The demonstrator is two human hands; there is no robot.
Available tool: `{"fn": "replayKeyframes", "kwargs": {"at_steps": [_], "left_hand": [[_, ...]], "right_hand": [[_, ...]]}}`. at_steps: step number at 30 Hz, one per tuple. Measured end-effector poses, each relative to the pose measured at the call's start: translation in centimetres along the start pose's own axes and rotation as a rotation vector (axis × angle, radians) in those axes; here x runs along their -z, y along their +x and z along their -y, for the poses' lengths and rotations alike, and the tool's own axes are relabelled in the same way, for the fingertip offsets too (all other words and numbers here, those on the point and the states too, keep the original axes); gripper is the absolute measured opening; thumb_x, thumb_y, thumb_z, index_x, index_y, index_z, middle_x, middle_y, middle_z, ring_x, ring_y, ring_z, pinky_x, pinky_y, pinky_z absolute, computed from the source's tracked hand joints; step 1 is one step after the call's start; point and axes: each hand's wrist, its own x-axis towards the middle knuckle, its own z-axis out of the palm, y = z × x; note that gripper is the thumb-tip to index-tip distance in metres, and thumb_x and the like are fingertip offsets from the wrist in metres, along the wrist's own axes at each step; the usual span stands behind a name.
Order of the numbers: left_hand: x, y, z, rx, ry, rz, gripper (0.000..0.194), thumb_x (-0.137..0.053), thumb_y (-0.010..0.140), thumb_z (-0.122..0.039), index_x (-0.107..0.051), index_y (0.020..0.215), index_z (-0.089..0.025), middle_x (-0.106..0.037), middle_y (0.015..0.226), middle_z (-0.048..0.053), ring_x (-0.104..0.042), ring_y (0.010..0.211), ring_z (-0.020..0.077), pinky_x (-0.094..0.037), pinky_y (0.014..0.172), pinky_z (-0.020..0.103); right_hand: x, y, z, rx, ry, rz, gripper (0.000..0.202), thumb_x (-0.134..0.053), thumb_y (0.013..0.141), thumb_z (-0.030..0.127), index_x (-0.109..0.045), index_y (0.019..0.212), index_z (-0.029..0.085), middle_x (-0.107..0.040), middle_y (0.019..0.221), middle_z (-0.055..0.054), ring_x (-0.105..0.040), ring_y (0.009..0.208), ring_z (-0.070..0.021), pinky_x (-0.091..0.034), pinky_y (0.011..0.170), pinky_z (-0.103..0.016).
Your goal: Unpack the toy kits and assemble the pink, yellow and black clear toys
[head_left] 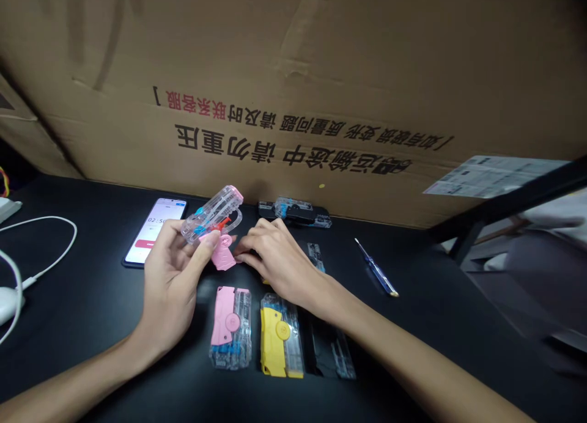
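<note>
My left hand (172,273) is closed around a small toy gun (213,221) with a clear body, a pink grip, and blue and red parts inside. It holds the gun tilted, muzzle end up and to the right. Just right of the pink grip is my right hand (275,255), its fingers pinched together at the table. What they hold is too hidden to name. Below the hands lie a pink folded toy gun (224,319), a yellow one (274,340) and a black one (328,349). Another clear piece (315,255) shows partly behind my right hand.
A black and clear toy gun (296,213) lies against the cardboard box (293,56) at the back. To the right is a screwdriver (378,273) with a blue handle. A phone (158,227) showing a timer lies left, beyond it a white cable (55,218).
</note>
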Motion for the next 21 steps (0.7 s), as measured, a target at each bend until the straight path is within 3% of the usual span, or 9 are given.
{"fn": "replayKeyframes", "kwargs": {"at_steps": [5, 10, 21], "left_hand": [[0.11, 0.06, 0.14, 0.017, 0.007, 0.015, 0.034, -0.094, 0.094, -0.043, -0.072, 0.108, -0.021, -0.082, 0.11, 0.007, -0.084, 0.099, 0.0245, -0.065, 0.086, 0.034], [0.28, 0.04, 0.38, 0.035, 0.003, 0.032, 0.034, -0.092, 0.096, -0.042, -0.073, 0.113, -0.02, -0.082, 0.116, 0.008, -0.083, 0.102, 0.0244, -0.064, 0.091, 0.036], [0.35, 0.23, 0.46, 0.05, 0.009, 0.033, 0.038, -0.093, 0.095, -0.045, -0.075, 0.118, -0.02, -0.079, 0.105, 0.004, -0.079, 0.098, 0.0222, -0.061, 0.089, 0.034]], "right_hand": [[-0.15, -0.02, -0.51, -0.041, 0.008, -0.026, 0.013, -0.076, 0.112, 0.026, -0.083, 0.103, 0.02, -0.083, 0.102, -0.008, -0.064, 0.104, -0.0277, -0.035, 0.092, -0.042], [0.09, -0.34, -0.47, -0.09, 0.004, -0.058, 0.013, -0.074, 0.112, 0.022, -0.085, 0.104, 0.022, -0.083, 0.105, -0.007, -0.065, 0.104, -0.0273, -0.034, 0.091, -0.042], [0.03, -0.57, -0.08, -0.109, 0.018, -0.047, 0.014, -0.079, 0.108, 0.015, -0.083, 0.096, 0.022, -0.083, 0.1, -0.005, -0.066, 0.103, -0.027, -0.032, 0.091, -0.042]]}}
